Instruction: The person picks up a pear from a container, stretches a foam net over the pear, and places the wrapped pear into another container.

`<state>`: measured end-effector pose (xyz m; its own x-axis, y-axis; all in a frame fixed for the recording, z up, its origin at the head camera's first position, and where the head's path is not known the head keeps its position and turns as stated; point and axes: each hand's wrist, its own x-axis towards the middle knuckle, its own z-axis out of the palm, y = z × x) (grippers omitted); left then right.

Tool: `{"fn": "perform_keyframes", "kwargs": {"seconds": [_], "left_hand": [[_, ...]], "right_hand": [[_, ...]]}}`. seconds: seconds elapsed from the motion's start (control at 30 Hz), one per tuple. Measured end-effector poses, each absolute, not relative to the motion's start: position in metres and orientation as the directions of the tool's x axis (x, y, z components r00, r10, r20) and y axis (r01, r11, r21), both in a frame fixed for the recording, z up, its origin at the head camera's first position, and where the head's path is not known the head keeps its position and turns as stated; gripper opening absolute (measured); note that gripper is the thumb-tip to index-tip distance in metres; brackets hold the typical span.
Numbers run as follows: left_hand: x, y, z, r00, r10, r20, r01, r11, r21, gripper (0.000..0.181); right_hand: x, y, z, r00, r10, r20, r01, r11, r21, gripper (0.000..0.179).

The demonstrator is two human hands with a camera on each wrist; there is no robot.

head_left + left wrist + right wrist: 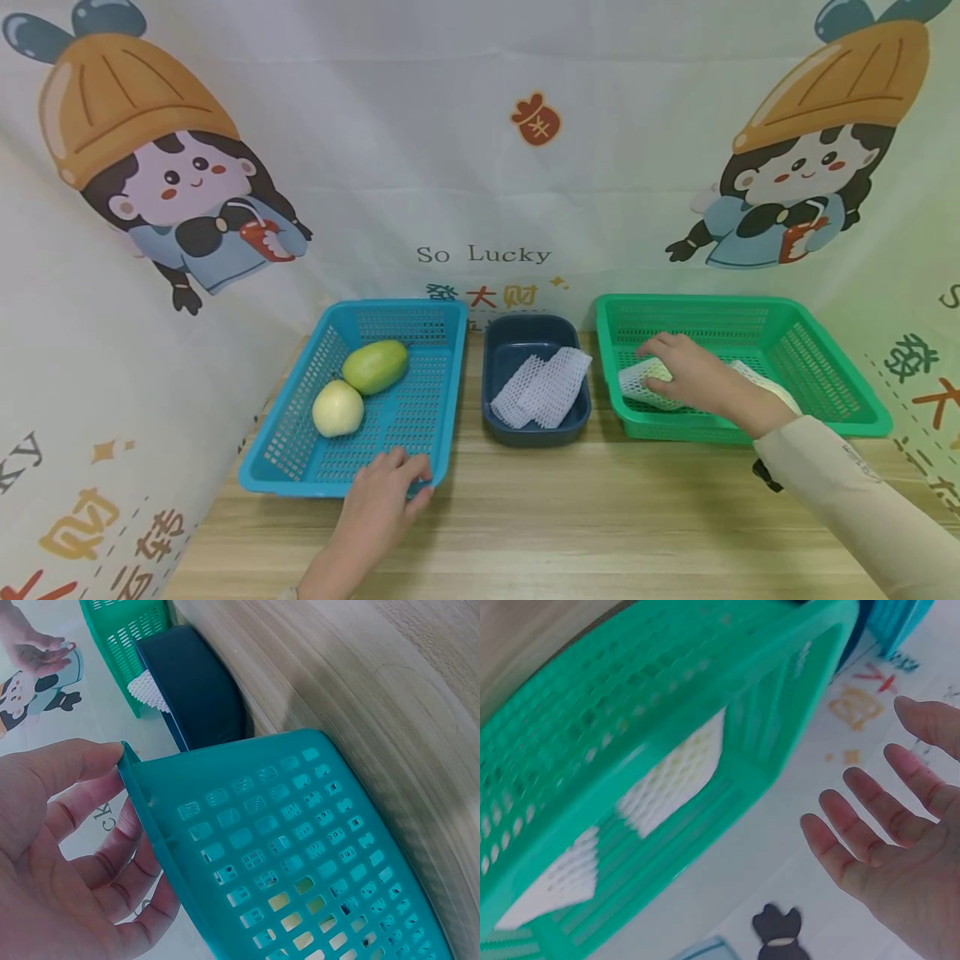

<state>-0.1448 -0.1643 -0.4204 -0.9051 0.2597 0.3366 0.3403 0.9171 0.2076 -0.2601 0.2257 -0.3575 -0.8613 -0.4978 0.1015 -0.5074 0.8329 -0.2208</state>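
My left hand (386,496) is at the front rim of the blue basket (300,487), thumb outside and fingers curled over the edge, as the left wrist view shows. An oblong green fruit (375,367) and a round pale yellow fruit (337,408) lie in that basket. Over the green basket (847,375) hovers my right hand (693,375), its fingers loosely spread and holding nothing in the right wrist view. Below it lies a pale fruit in a white foam net (637,382). A second netted fruit (768,387) is partly hidden by the right wrist.
Between the baskets stands a dark blue tub (536,437) with white foam nets (558,387) lying in it. All three containers sit on a wooden table (540,517). A printed cloth (480,167) hangs close behind and along the sides.
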Motion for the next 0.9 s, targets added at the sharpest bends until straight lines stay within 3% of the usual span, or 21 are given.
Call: {"fn": "perform_keyframes", "kwargs": {"seconds": [0.23, 0.57, 0.9], "left_hand": [[-0.146, -0.164, -0.423, -0.917, 0.248, 0.314, 0.325, 0.919, 0.224, 0.020], [-0.147, -0.164, -0.422, -0.909, 0.258, 0.327, 0.335, 0.919, 0.208, 0.021], [-0.146, -0.165, -0.419, -0.914, 0.256, 0.314, 0.333, 0.916, 0.224, 0.021]], "right_hand": [[-0.250, 0.208, -0.366, -0.845, -0.524, 0.102, -0.532, 0.807, -0.257, 0.033], [-0.239, 0.205, -0.380, -0.863, -0.505, 0.021, -0.498, 0.843, -0.203, 0.033], [-0.230, 0.201, -0.390, -0.884, -0.461, 0.076, -0.466, 0.858, -0.218, 0.026]]}}
